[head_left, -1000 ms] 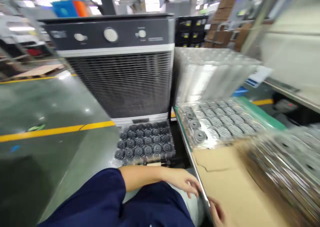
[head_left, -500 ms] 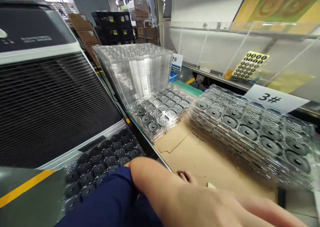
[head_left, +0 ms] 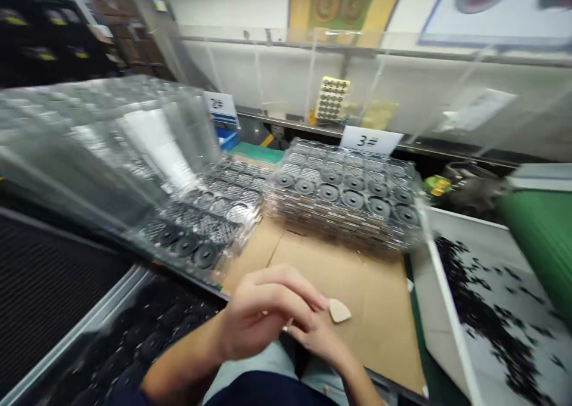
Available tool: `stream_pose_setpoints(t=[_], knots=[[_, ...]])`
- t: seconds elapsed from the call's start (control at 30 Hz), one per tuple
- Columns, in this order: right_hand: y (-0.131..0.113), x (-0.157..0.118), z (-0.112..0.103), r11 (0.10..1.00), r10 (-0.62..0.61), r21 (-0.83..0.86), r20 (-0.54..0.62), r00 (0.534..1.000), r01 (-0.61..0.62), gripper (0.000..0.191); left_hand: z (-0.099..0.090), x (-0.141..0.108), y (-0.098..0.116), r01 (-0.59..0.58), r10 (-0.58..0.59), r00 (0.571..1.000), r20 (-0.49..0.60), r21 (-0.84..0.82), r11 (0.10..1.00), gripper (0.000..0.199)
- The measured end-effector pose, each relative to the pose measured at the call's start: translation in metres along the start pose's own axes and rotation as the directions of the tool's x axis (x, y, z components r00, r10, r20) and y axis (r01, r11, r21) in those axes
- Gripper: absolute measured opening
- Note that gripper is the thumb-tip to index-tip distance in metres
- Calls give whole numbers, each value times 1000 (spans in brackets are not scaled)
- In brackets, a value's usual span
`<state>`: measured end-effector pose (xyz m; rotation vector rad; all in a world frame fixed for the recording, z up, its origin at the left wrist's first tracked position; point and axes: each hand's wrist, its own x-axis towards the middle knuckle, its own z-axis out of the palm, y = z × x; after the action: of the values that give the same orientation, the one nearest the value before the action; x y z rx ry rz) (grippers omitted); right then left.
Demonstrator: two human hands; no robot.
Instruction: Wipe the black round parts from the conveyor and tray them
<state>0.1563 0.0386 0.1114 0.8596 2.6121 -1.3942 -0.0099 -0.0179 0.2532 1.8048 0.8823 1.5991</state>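
My left hand [head_left: 263,310] is over the near part of the cardboard sheet [head_left: 370,293], with its fingers bent and pointing right. My right hand [head_left: 324,337] is just beside and below it, its fingers partly covered by the left. The two hands meet at the fingertips; anything small between them is hidden and blurred. A cream wedge-shaped piece [head_left: 339,310] lies on the cardboard right by the fingertips. Beyond is a stack of clear plastic trays [head_left: 344,185] with black ring-shaped parts in its front pockets. Another clear tray [head_left: 223,209] at left holds a few similar rings.
A tall stack of clear trays [head_left: 102,138] rises at left. Below it, a tray of dark rings [head_left: 147,334] sits low. At right, a white bin [head_left: 451,322] holds small black pieces next to a green belt [head_left: 540,233]. Signs [head_left: 370,140] stand behind.
The view has swung right, bringing the white bin and green belt into sight. My left hand, formerly stretched large across the foreground, is now drawn in with bent fingers at my right hand.
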Motion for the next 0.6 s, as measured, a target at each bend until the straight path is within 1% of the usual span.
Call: stream_pose_setpoints(t=[0.03,0.07,0.1,0.13,0.17,0.2,0.27,0.3,0.33,0.37,0.4,0.43,0.47,0.53,0.6], knots=[[-1,-10,-13,1000,22,-14,19,1000,-22,25,-1,-6,-15,49,-50,999,11,68,996,26],[-2,-22,-29,997,50,-62,19,999,-49,27,-1,-13,-33,129,-133,991,11,178,976,30],[-5,-36,-48,986,82,-142,-1,997,-81,30,2,-23,-55,232,-247,969,5,317,920,30],[-10,-49,-67,957,117,-262,-44,992,-124,31,7,-35,-78,293,-338,941,7,482,826,29],[-15,-63,-88,902,147,-391,-121,982,-183,32,14,-49,-101,290,-393,919,25,633,718,30],[-21,-76,-108,838,162,-493,-185,969,-234,32,22,-67,-123,278,-415,908,50,670,689,30],[-31,-98,-149,707,184,-623,-294,938,-334,31,38,-105,-157,251,-421,903,82,695,674,32],[-35,-107,-169,645,193,-666,-332,923,-375,30,44,-125,-170,242,-409,910,68,714,657,36],[-36,-113,-189,580,211,-701,-363,908,-415,29,47,-143,-179,191,-354,933,67,741,643,38],[-34,-118,-209,513,240,-726,-392,888,-459,28,47,-158,-186,152,-324,941,96,736,660,38],[-30,-123,-229,442,280,-737,-428,859,-511,28,45,-170,-192,114,-298,945,131,725,679,37],[-23,-127,-250,373,324,-733,-471,820,-569,29,42,-178,-197,82,-276,949,150,729,680,37],[-14,-133,-270,303,369,-712,-525,767,-634,31,39,-183,-201,44,-248,953,172,734,677,35],[8,-149,-311,195,420,-644,-627,656,-740,35,33,-185,-207,-34,-199,955,219,750,660,33],[30,-173,-348,114,430,-541,-729,532,-833,39,30,-181,-209,-91,-165,954,251,766,637,33]])
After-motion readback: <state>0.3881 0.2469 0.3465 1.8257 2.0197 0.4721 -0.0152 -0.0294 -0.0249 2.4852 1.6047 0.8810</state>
